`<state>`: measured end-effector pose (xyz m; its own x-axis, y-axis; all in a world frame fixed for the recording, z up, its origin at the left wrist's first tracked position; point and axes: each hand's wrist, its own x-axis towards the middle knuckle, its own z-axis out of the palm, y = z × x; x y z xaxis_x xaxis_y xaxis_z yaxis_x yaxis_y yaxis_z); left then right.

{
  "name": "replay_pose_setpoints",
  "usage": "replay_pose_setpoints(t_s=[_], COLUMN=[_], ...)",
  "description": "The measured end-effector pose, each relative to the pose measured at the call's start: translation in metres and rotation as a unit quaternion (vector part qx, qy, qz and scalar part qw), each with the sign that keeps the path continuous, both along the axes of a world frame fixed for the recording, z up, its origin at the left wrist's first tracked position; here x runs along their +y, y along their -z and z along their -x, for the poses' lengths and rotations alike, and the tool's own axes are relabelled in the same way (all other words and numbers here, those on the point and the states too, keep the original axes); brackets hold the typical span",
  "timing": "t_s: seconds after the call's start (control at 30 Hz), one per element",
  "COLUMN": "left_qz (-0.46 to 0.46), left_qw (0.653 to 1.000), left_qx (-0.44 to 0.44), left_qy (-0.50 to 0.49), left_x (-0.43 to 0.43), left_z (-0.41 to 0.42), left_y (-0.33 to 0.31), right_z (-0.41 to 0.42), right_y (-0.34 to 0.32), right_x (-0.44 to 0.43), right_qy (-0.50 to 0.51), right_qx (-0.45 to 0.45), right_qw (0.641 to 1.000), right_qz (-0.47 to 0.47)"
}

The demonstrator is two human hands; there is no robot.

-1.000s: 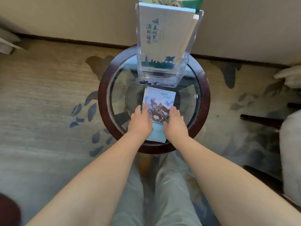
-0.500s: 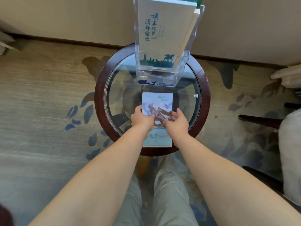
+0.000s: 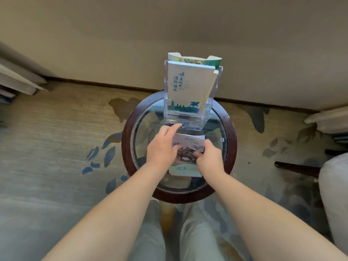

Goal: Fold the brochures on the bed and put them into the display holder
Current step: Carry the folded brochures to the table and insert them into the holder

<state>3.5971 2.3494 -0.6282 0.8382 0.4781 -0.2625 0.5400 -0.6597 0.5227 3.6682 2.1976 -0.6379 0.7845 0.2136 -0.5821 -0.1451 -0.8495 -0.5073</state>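
Squarely over a round, wood-rimmed glass table [image 3: 232,147], the right hand [image 3: 210,159] pinches a glossy folded brochure [image 3: 188,144]; the left hand [image 3: 161,149] rests spread-fingered on its left edge. Just beyond, a clear acrylic display holder [image 3: 207,113] contains upright cream brochures [image 3: 190,85].

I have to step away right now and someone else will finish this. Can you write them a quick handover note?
Left hand: at the folded brochure's left edge, one finger stretched toward the display holder; grip unclear in the blur.
Right hand: pinches the brochure's right edge.
The brochure is low over the round table, just before the holder.
Done: it is folded; the holder has a cream brochure and a green one behind.
Left: slip it into the holder.
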Motion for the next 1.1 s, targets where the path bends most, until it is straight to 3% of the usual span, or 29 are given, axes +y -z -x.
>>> replay_pose_setpoints(t_s=[0.1,0.2,0.3,0.43,0.53,0.67,0.87,1.1], left_qz=[-0.108,-0.131,-0.158,-0.199,-0.225,-0.259,-0.3,-0.306], left_qw=[0.989,0.981,0.969,0.956,0.946,0.938,0.926,0.921], left_qx=[0.031,0.06,0.079,0.097,0.092,0.078,0.062,0.05], left_qy=[0.096,0.131,0.172,0.192,0.214,0.216,0.22,0.234], left_x=[0.008,0.011,0.008,0.007,0.01,0.019,0.035,0.04], left_z=[-0.011,-0.017,-0.02,-0.024,-0.034,-0.051,-0.077,-0.097], left_y=[-0.026,-0.052,-0.076,-0.105,-0.129,-0.151,-0.161,-0.151], right_z=[-0.006,-0.01,-0.016,-0.028,-0.036,-0.051,-0.079,-0.096], right_y=[-0.022,-0.043,-0.064,-0.091,-0.116,-0.144,-0.159,-0.149], right_x=[0.001,0.0,-0.001,0.0,0.011,0.029,0.049,0.052], right_qy=[-0.013,-0.031,-0.122,-0.346,-0.419,-0.396,-0.402,-0.366], right_qx=[-0.02,-0.034,-0.11,-0.288,-0.288,-0.257,-0.279,-0.291], right_qw=[1.0,0.999,0.986,0.892,0.857,0.877,0.861,0.878], right_qz=[-0.012,-0.019,0.001,0.049,0.089,0.087,0.139,0.104])
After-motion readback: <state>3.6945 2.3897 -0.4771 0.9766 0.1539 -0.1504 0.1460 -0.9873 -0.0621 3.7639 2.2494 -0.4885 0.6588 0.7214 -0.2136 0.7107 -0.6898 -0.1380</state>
